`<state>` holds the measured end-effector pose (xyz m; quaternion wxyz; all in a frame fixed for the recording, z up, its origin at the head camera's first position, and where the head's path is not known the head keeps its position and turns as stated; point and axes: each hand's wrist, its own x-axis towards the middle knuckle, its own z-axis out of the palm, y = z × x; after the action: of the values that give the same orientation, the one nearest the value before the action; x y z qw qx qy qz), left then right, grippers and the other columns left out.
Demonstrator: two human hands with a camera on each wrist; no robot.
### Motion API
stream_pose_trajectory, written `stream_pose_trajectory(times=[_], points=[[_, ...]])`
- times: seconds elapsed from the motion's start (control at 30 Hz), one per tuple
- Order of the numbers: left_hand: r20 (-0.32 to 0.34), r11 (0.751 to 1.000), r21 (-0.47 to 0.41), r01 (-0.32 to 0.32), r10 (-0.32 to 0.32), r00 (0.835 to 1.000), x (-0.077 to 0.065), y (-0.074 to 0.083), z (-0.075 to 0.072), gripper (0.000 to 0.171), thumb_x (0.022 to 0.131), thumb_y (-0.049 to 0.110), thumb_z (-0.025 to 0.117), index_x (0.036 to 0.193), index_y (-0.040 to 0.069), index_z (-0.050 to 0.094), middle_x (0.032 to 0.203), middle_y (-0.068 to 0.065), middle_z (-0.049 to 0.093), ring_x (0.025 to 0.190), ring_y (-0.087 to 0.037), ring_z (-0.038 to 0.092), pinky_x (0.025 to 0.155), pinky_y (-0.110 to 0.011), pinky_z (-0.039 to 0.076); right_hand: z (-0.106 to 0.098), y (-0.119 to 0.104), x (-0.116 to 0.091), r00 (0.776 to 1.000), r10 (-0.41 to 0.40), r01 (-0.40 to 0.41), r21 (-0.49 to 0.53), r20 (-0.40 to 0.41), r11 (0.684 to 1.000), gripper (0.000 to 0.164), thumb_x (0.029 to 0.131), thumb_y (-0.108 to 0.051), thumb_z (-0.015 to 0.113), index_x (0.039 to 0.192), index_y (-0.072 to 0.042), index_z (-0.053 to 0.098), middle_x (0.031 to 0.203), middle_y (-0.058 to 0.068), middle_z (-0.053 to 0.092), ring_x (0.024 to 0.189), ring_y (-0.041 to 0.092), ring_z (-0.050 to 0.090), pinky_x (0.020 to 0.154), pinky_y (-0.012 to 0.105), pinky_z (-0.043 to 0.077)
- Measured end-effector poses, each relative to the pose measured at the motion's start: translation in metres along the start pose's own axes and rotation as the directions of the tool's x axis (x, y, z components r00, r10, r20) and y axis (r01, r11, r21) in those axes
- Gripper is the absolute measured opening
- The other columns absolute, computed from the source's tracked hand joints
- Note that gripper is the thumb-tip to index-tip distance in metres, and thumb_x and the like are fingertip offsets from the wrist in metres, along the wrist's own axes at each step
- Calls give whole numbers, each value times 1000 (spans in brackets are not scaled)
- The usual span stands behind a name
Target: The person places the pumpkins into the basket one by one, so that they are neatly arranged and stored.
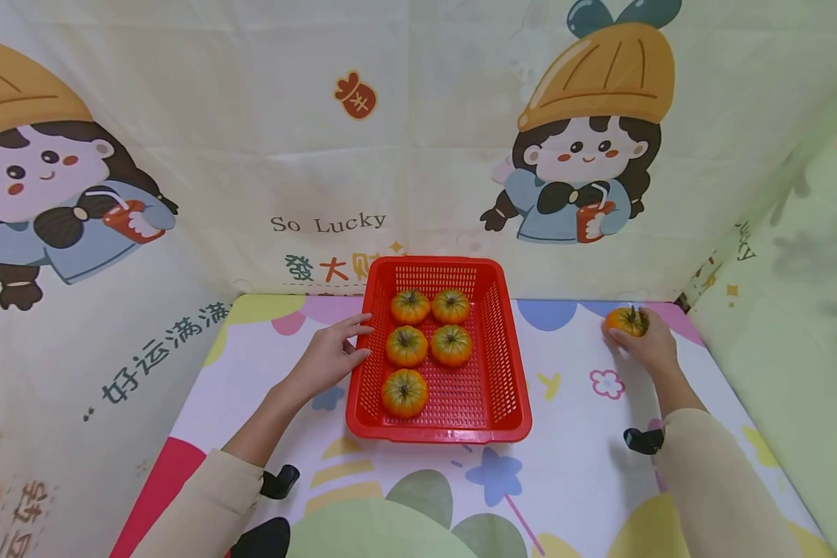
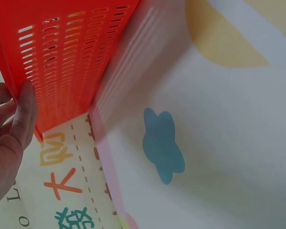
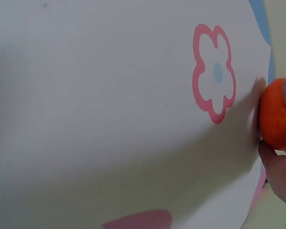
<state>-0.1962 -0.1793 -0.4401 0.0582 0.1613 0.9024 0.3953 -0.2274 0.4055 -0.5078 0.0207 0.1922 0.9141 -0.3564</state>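
Note:
A red plastic basket (image 1: 519, 422) stands mid-table with several small orange pumpkins (image 1: 404, 393) in it, two columns wide with the front right part bare. My left hand (image 1: 330, 353) holds the basket's left rim; in the left wrist view, its fingers (image 2: 25, 112) lie against the rim and outer wall. At the far right of the table, my right hand (image 1: 649, 341) grips another small pumpkin (image 1: 625, 321) between thumb and fingers. The right wrist view shows only part of this pumpkin (image 3: 276, 117), low over or on the tabletop.
The table wears a patterned cloth (image 1: 572, 473) with printed flowers and stars. A printed curtain (image 1: 432, 186) rises right behind the basket, and more curtain (image 1: 795, 310) closes off the right side.

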Motion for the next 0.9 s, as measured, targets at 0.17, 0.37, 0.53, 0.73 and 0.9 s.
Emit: stream_pose_trajectory(times=[0.17, 0.37, 0.53, 0.73, 0.9], points=[[1, 1000, 2, -4, 4, 1000, 1, 0, 1, 47, 93, 9, 75, 138, 0, 64, 158, -8, 50, 76, -15, 65, 69, -24, 60, -3, -1, -5, 1000, -17, 17, -14, 7, 1000, 96, 100, -46, 64, 163, 3, 10, 160, 38, 22, 143, 58, 27, 115, 72, 30], [-4, 1000, -4, 1, -1, 1000, 1, 0, 0, 47, 93, 9, 75, 137, 1, 65, 158, -8, 50, 76, -15, 65, 69, -24, 60, -7, -4, -9, 997, -77, 78, -20, 17, 997, 97, 98, -50, 65, 162, 3, 14, 159, 39, 26, 140, 58, 29, 113, 73, 32], [-7, 1000, -5, -9, 9, 1000, 0, -1, 0, 46, 93, 8, 75, 137, -1, 65, 158, -10, 50, 75, -14, 66, 68, -24, 60, -10, -8, -13, 989, -149, 150, -36, 23, 988, 94, 97, -49, 67, 161, 3, 21, 155, 38, 32, 137, 57, 33, 111, 74, 34], [-12, 1000, -3, -14, 14, 1000, 0, 0, 0, 46, 92, 8, 75, 137, -1, 65, 157, -11, 51, 75, -14, 66, 70, -24, 61, -14, -14, -18, 966, -258, 258, -36, 17, 965, 85, 97, -40, 71, 159, 3, 29, 152, 40, 35, 134, 57, 35, 109, 75, 33], [-11, 1000, -2, -17, 17, 1000, -1, 1, 0, 46, 92, 7, 75, 136, -1, 65, 157, -12, 51, 75, -14, 66, 69, -25, 61, -16, -22, -24, 961, -268, 270, -27, 59, 962, 88, 96, -45, 70, 161, -2, 28, 154, 37, 35, 135, 56, 34, 107, 75, 38]])
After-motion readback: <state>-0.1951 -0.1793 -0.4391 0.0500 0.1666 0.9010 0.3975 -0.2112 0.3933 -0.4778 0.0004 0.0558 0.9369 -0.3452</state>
